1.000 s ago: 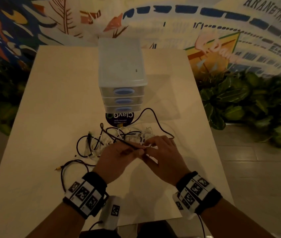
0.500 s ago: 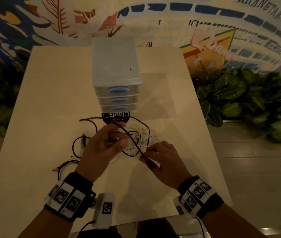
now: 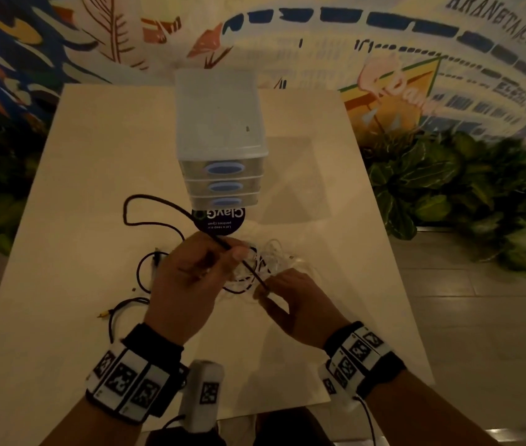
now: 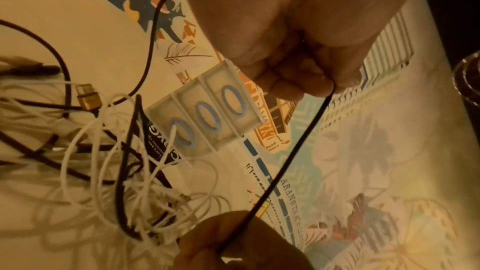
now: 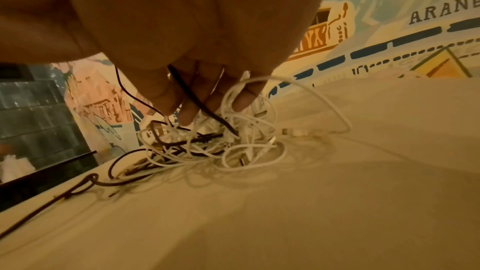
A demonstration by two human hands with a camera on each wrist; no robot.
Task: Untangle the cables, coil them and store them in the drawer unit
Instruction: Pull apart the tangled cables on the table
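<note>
A thin black cable (image 3: 244, 267) runs taut between my two hands over a tangle of white and dark cables (image 3: 271, 263) on the table. My left hand (image 3: 223, 252) grips it in curled fingers (image 4: 298, 73), and its far part makes a loop (image 3: 129, 210) to the left. My right hand (image 3: 263, 289) pinches the same black cable (image 4: 293, 151) lower down, just above the tangle (image 5: 221, 143). The translucent drawer unit (image 3: 219, 140), three drawers with blue handles, stands shut behind the tangle.
More dark cables (image 3: 144, 272) and a yellow-tipped plug (image 3: 102, 314) lie left of my hands. A gold USB plug (image 4: 88, 98) sits in the pile. A round black sticker (image 3: 219, 220) lies before the drawer unit. Leafy plants (image 3: 448, 194) border the table's right side.
My hands, close together a second ago, have drawn apart. The left hand rose toward the drawer unit, pulling the black cable taut, and its loop swung out to the left.
</note>
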